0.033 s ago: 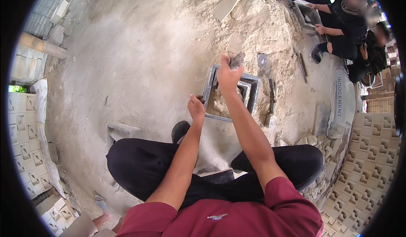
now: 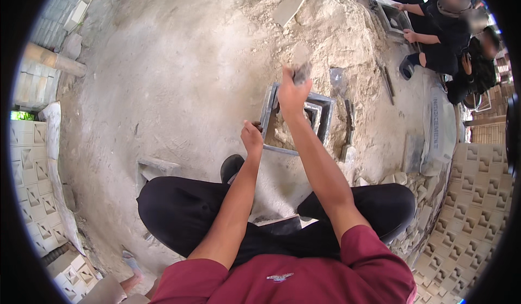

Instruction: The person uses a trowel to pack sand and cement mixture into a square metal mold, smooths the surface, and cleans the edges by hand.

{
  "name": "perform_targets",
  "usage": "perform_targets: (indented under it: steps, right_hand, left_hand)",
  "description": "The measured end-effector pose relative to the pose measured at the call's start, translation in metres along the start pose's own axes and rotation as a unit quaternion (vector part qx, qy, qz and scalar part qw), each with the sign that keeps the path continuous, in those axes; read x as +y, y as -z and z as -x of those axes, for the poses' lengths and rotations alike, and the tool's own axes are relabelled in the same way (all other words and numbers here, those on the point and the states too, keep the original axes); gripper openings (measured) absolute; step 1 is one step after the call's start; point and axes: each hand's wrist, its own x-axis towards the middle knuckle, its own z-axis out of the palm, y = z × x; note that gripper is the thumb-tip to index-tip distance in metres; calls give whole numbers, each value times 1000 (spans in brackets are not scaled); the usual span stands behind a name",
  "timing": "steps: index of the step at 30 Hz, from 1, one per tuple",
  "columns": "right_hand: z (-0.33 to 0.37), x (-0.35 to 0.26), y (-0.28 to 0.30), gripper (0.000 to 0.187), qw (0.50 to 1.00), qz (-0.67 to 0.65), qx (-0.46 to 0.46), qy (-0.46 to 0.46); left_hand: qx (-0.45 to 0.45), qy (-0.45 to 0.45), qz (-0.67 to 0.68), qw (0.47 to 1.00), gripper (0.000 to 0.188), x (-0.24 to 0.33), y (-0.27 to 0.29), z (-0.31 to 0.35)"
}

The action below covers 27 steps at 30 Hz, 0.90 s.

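Observation:
A square, dark metal mould sits on the dusty ground in front of me, with a smaller square frame and pale powdery material inside. My right hand is raised over its far side, closed round a grey, flat-looking piece; blur hides its exact kind. At the mould's left side, my left hand is closed on a small dark handle-like piece. I cannot tell whether that piece is fixed to the mould. My right hand and forearm cover part of the mould's inside.
Beyond the mould rises a heap of pale powder with a flat slab on it. A long dark tool lies right of the mould. Two people work at the far right, one holding another mould. Patterned blocks stand stacked at right.
My right hand has shifted slightly to the left, and the grey piece in it has turned more upright. My left hand has stayed in place.

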Motion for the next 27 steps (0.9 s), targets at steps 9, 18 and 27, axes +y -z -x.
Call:
perform_targets:
  steps: [9,18,27]
  right_hand:
    - [11,7,12,20,998,13,25,-55]
    - [60,-10,40,22,988,137,-62,26]
    - [82,-29,51,24,982,75,-84,-155]
  left_hand:
    - [8,64,115,991,68,-8,-2,-1]
    - [16,55,148,987,70,-11,-6,-3]
    - [26,79,136,987,66,-11,-3,-7]
